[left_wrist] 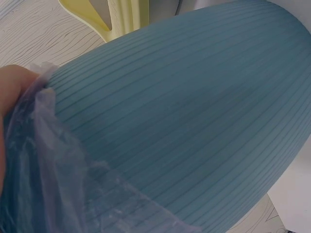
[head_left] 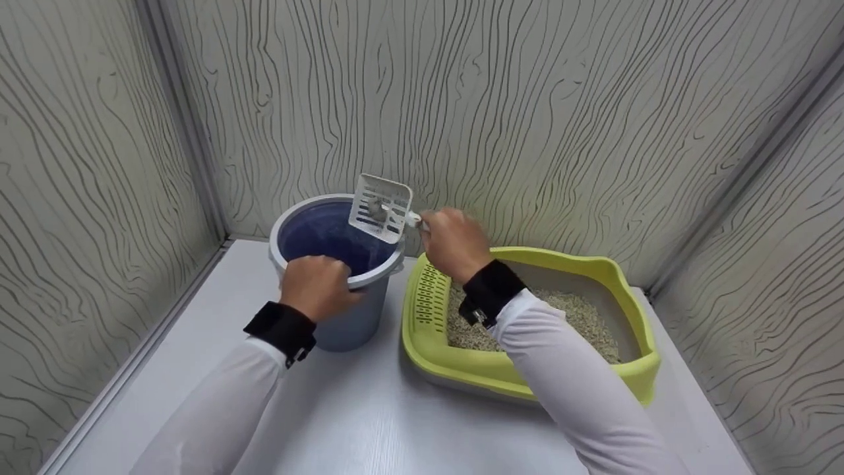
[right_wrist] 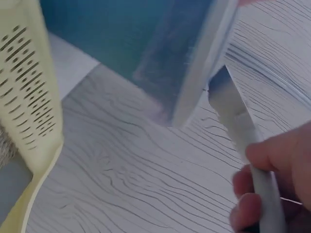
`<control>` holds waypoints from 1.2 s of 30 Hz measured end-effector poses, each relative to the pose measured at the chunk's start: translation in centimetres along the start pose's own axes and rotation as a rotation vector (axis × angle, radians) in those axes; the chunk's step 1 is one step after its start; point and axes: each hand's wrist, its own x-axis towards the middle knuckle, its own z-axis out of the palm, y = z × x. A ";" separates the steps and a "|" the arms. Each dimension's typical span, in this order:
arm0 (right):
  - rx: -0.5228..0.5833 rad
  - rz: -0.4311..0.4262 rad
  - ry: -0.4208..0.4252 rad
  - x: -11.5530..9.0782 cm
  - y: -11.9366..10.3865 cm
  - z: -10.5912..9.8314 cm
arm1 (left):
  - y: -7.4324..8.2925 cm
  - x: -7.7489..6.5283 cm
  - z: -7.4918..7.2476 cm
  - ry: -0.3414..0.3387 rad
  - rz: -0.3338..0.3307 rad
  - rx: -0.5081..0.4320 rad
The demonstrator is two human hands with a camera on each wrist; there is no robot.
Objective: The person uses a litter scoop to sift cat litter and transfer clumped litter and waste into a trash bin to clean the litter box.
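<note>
In the head view my right hand (head_left: 456,243) grips the handle of a white slotted litter scoop (head_left: 364,221). A greyish clump (head_left: 377,210) lies on the scoop, which is held over the right side of a blue trash bin (head_left: 353,323). My left hand (head_left: 318,285) grips the bin's near rim. Around that rim, in the left wrist view, a thin translucent bag (left_wrist: 63,160) hangs over the ribbed outside of the bin. Seen from the right wrist, the scoop (right_wrist: 238,116) appears edge-on beside the rim, with thumb and fingers wrapped about its handle.
A yellow-green litter box (head_left: 475,366) holding grainy litter (head_left: 580,320) stands right of the bin, below my right forearm. Both stand on a white tabletop (head_left: 369,422). Wood-patterned panels (head_left: 527,119) enclose the back and both sides.
</note>
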 end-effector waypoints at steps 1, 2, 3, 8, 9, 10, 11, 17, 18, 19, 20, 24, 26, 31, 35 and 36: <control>-0.050 -0.041 0.050 0.0 0.0 0.6 | 0.0 0.0 0.0 -0.004 0.000 0.004; -0.101 -0.080 0.105 0.1 0.0 1.2 | 0.0 0.0 0.0 -0.005 0.000 0.005; -0.139 -0.116 0.159 0.1 0.0 1.7 | 0.0 0.0 -0.1 -0.005 0.002 0.007; -0.250 -0.231 0.358 0.0 0.5 3.0 | 0.0 -0.1 -0.1 0.011 0.016 0.017; -0.251 -0.237 0.373 -0.1 0.6 2.9 | 0.1 0.0 -0.1 0.010 0.019 0.019; -0.246 -0.237 0.376 -0.2 0.7 2.8 | 0.1 0.0 -0.1 0.009 0.020 0.019; -0.231 -0.235 0.371 -0.3 0.8 2.6 | 0.1 0.0 -0.2 0.006 0.020 0.016; -0.036 -0.147 0.277 -1.2 1.9 1.1 | 0.0 -0.1 -0.2 0.018 0.021 0.014; -0.004 -0.124 0.254 -1.5 2.2 0.8 | -0.1 -0.1 -0.1 0.024 0.023 0.012; 0.025 -0.098 0.229 -1.8 2.6 0.3 | -0.1 -0.1 -0.1 0.029 0.026 0.010; 0.053 -0.077 0.207 -2.1 3.0 -0.1 | -0.1 -0.2 -0.1 0.031 0.028 0.008; 0.116 -0.012 0.095 -3.6 5.4 -2.0 | -0.3 -0.2 -0.1 0.016 0.036 -0.004; 0.149 0.029 0.030 -4.5 7.1 -2.8 | -0.3 -0.2 -0.1 0.005 0.037 -0.003; 0.208 0.129 -0.113 -6.9 11.8 -4.3 | -0.4 -0.1 -0.3 -0.007 0.055 -0.019; 0.190 0.160 -0.206 -8.4 15.2 -4.7 | -0.5 -0.2 -0.5 -0.013 0.079 -0.041; 0.178 0.162 -0.234 -8.8 15.9 -4.7 | -0.6 -0.2 -0.6 -0.015 0.083 -0.043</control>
